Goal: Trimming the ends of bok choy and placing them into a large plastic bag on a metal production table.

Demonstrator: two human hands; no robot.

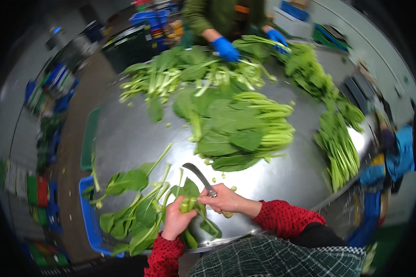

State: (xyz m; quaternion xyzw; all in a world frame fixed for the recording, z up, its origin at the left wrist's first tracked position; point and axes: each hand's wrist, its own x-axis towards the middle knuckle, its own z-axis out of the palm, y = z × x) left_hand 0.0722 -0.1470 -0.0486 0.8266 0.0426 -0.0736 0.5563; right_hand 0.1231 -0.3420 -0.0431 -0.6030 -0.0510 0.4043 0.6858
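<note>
My left hand [176, 215] grips the pale stem ends of a few leafy greens [186, 205], low in the middle of the view. Beside it, my right hand [225, 199] is closed on the handle of a knife with a curved blade [200, 176], which points up and to the left. The right fingertips meet the stem ends. Loose leafy stalks [145, 213] lie left of my hands on the metal table [138, 138]. Beyond my hands is a large pile of leafy greens [228, 128], its stems facing right. Small cut stem pieces [214, 180] are scattered near the blade.
Across the table a person in blue gloves [225, 50] handles more greens [170, 76]. Another bunch [339, 152] lies at the right edge, with leafy greens [308, 72] behind it. A blue crate [86, 214] and a green container [90, 138] stand at the table's left edge.
</note>
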